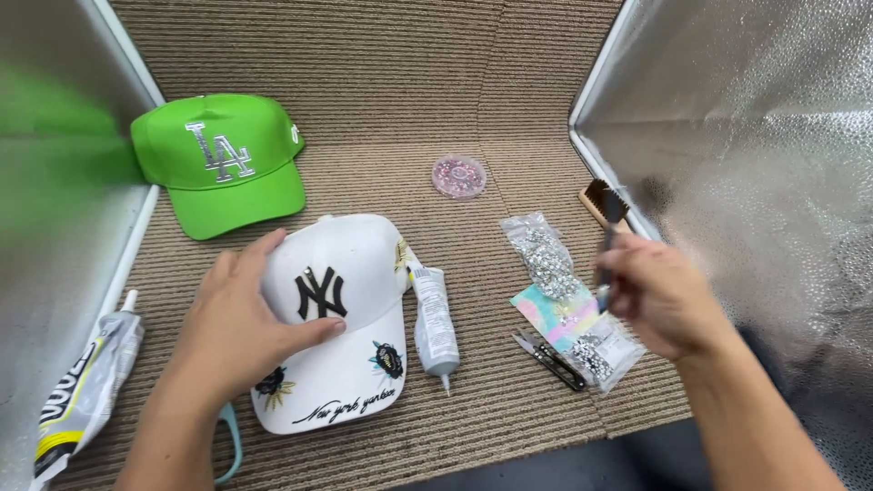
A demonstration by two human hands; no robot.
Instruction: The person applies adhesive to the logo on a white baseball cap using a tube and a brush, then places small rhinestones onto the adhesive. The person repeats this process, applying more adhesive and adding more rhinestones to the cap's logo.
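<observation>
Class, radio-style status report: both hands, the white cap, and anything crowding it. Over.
Left hand flat on white cap. Right hand shut on thin dark tool, off the cap. Glue tube lies against the cap's right edge; green cap apart.

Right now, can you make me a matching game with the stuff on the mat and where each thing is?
Things:
1. white cap
2. green cap
3. round pink dish
4. glue tube

Places:
A. far middle of the mat, alone
B. under the left hand
C. far left corner
D. lying just right of the white cap

Pairs: 1-B, 2-C, 3-A, 4-D
</observation>
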